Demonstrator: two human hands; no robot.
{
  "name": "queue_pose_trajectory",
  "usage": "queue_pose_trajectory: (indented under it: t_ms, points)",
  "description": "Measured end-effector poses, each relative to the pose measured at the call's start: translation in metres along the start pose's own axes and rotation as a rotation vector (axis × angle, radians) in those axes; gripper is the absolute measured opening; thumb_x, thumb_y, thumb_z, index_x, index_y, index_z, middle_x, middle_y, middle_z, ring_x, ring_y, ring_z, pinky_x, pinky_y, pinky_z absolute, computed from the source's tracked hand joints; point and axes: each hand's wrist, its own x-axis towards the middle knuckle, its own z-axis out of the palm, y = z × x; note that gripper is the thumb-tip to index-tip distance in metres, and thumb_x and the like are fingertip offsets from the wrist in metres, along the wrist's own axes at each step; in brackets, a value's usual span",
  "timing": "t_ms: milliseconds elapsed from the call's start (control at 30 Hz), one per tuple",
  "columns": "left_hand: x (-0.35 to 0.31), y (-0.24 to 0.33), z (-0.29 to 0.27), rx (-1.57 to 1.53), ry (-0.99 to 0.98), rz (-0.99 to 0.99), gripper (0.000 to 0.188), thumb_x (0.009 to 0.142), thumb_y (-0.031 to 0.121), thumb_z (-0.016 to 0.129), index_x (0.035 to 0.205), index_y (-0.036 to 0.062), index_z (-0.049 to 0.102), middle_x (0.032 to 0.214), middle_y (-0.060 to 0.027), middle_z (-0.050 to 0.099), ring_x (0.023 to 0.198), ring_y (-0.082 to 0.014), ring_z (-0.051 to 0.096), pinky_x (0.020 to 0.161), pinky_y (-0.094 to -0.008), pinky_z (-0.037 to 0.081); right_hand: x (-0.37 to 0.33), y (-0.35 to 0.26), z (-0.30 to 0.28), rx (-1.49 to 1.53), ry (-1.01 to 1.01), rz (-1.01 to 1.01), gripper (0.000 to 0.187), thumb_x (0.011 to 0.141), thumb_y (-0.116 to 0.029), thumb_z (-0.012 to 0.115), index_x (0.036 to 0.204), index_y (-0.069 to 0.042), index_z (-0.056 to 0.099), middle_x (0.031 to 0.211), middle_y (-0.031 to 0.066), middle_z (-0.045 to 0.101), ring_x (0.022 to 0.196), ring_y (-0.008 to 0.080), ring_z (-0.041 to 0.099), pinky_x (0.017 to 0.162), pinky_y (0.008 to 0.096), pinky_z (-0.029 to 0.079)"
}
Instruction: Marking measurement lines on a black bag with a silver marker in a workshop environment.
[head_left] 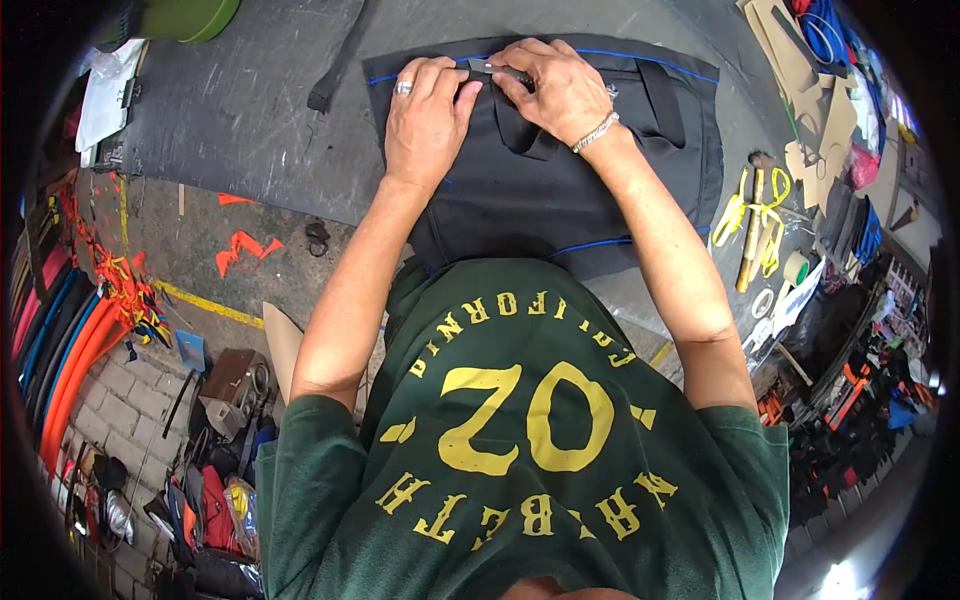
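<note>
A black fabric bag piece (520,200) with blue piping lies flat on the grey work surface in front of me. My left hand (428,115) rests on its far edge, fingers laid over the cloth and thumb apart. Close to the right of it, my right hand (560,95) is closed around a small cutter (482,66) with a short metal blade and dark handle. The blade points left toward my left fingertips, at the blue piping. Black webbing straps (660,105) loop on the fabric beside and under my right hand.
A loose black strap (335,75) lies on the surface to the left. Brown paper patterns (825,120) and a stick tied with yellow ribbon (752,230) are at right. Orange scraps (243,252) lie at left, near coloured rolls (75,370). A green container (190,18) stands far left.
</note>
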Motion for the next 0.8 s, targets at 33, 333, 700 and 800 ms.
queue_pose_trajectory:
  t_ms: [33, 333, 700, 800]
  points:
    - [0.000, 0.000, 0.000, -0.005, 0.020, -0.039, 0.021, 0.090, 0.021, 0.076, 0.101, 0.0036, 0.071, 0.112, -0.0091, 0.067, 0.113, -0.0300, 0.060, 0.100, -0.0407, 0.049, -0.001, -0.001, 0.000, 0.018, 0.020, -0.019, 0.021, 0.089, -0.024, 0.075, 0.109, -0.017, 0.078, 0.105, -0.0024, 0.074, 0.088, 0.0254, 0.065, 0.084, 0.0365, 0.056]
    - [0.001, -0.003, 0.002, 0.006, 0.034, -0.013, 0.020, 0.089, 0.021, 0.076, 0.099, 0.0048, 0.070, 0.108, -0.0080, 0.067, 0.110, -0.0295, 0.061, 0.097, -0.0409, 0.050, -0.005, -0.007, 0.007, 0.008, 0.065, 0.047, 0.018, 0.089, -0.025, 0.075, 0.105, -0.016, 0.079, 0.108, -0.0035, 0.074, 0.091, 0.0257, 0.065, 0.084, 0.0363, 0.056]
    - [0.002, -0.003, -0.001, 0.009, 0.016, 0.031, 0.020, 0.088, 0.020, 0.078, 0.098, 0.0059, 0.069, 0.107, -0.0073, 0.067, 0.109, -0.0288, 0.061, 0.095, -0.0410, 0.051, -0.005, -0.014, 0.006, 0.019, 0.077, 0.170, 0.019, 0.088, -0.026, 0.077, 0.104, -0.016, 0.079, 0.107, -0.0030, 0.074, 0.092, 0.0266, 0.065, 0.084, 0.0375, 0.057]
    - [0.001, -0.004, 0.000, -0.001, 0.012, 0.028, 0.020, 0.088, 0.020, 0.078, 0.099, 0.0060, 0.069, 0.107, -0.0071, 0.067, 0.110, -0.0285, 0.061, 0.095, -0.0409, 0.051, -0.004, -0.013, 0.007, 0.022, 0.081, 0.176, 0.020, 0.087, -0.027, 0.078, 0.103, -0.016, 0.079, 0.106, -0.0028, 0.074, 0.092, 0.0271, 0.065, 0.084, 0.0376, 0.057]
